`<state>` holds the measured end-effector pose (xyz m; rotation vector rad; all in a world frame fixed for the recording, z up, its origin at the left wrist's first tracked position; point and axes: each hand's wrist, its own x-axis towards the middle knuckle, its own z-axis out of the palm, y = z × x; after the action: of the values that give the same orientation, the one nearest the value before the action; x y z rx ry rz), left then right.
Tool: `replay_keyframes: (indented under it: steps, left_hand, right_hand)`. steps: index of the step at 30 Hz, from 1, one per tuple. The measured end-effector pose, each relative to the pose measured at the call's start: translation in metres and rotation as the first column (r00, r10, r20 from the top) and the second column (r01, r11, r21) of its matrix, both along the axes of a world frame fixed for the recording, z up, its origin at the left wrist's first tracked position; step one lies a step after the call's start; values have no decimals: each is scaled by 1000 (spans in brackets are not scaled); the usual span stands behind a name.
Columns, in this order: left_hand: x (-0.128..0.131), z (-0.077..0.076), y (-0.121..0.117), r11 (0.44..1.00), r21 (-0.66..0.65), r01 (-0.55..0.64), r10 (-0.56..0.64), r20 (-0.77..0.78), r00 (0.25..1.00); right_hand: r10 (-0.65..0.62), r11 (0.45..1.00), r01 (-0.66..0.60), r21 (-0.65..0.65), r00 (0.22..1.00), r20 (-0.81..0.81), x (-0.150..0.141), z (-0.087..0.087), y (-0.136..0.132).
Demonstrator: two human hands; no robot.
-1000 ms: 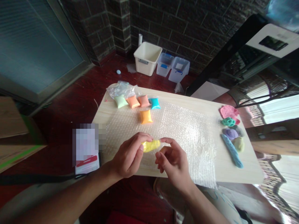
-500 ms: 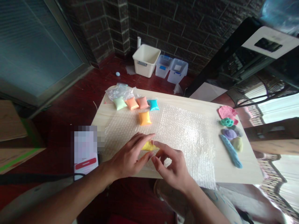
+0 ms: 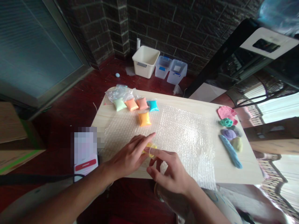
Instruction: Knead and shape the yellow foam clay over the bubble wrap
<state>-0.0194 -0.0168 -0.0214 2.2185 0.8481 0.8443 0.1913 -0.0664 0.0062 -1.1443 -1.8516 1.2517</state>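
Note:
A small lump of yellow clay sits between my two hands, just above the sheet of bubble wrap on the light wooden table. My left hand has its fingers stretched along the clay from the left. My right hand lies over it from the right, forefinger extended across it, other fingers curled. Most of the clay is hidden between the fingers.
An orange clay packet lies on the bubble wrap; green, orange, pink and blue packets line the far left by an empty plastic bag. Shaped clay pieces sit at the right edge. Plastic bins stand on the floor.
The yellow clay was held up as a roll between both hands' fingertips; both hands have since closed over it with fingers laid flatter, hiding most of it.

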Motion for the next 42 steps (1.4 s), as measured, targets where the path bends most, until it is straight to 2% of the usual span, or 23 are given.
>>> replay_keyframes:
  steps: [4,6,12,18,21,26,29,35,39,42]
  left_hand:
    - [-1,-1,4,977,-209,-52,30,-108,994]
    - [0,2,6,966,-251,-68,20,-187,982]
    - [1,11,5,977,-178,-119,51,-346,937]
    - [4,16,3,959,-209,-191,80,-449,890]
    - [4,16,2,957,-211,-199,81,-466,881]
    - [2,10,0,973,-176,-145,52,-450,892]
    - [2,8,-1,984,-128,-121,52,-443,895]
    - [4,14,0,982,-120,-145,74,-458,886]
    - [6,20,-1,966,-167,-196,116,-400,909]
    - [5,21,-1,958,-169,-233,161,-358,920]
  right_hand:
    - [106,992,-116,53,981,164,-3,-3,1]
    - [114,987,-135,87,971,212,-4,-3,1]
    - [80,987,-115,112,957,280,-7,-2,-1]
    - [33,990,-72,119,952,304,-10,-2,-2]
    - [37,990,-78,121,950,310,-10,-2,-2]
    - [162,979,-192,74,940,301,-7,1,-1]
    - [185,976,-213,44,919,347,-7,2,-1]
    - [44,977,-137,164,879,474,-13,-1,-2]
    - [-24,968,-95,233,886,463,-14,-4,-4]
    - [-44,963,-65,263,920,389,-12,-5,-5]
